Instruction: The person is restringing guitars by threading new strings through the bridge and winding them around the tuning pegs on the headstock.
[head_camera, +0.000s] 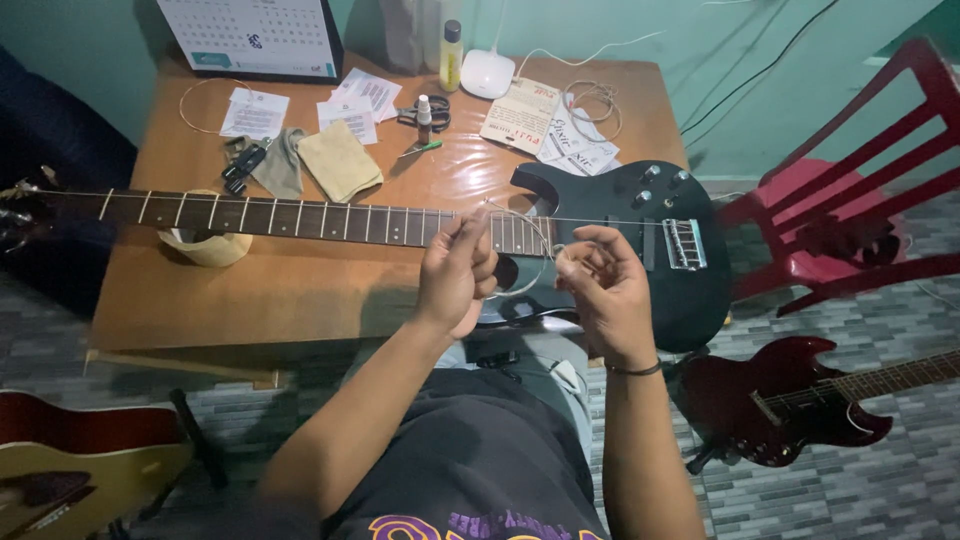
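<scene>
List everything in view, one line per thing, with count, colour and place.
electric guitar: 1, black, lying across the table
guitar string: 1, pale wire, held between both hands
wooden table: 1, brown, centre
neck rest: 1, tan, under the guitar neck
cloths: 2, yellow and grey, on the table
scissors: 1, dark, on the table
paper packets: several, white, table top
calendar: 1, white, table's far edge
plastic chair: 1, red, right
red guitar: 1, dark red, floor right
left hand: pinching the string
right hand: pinching the string
</scene>
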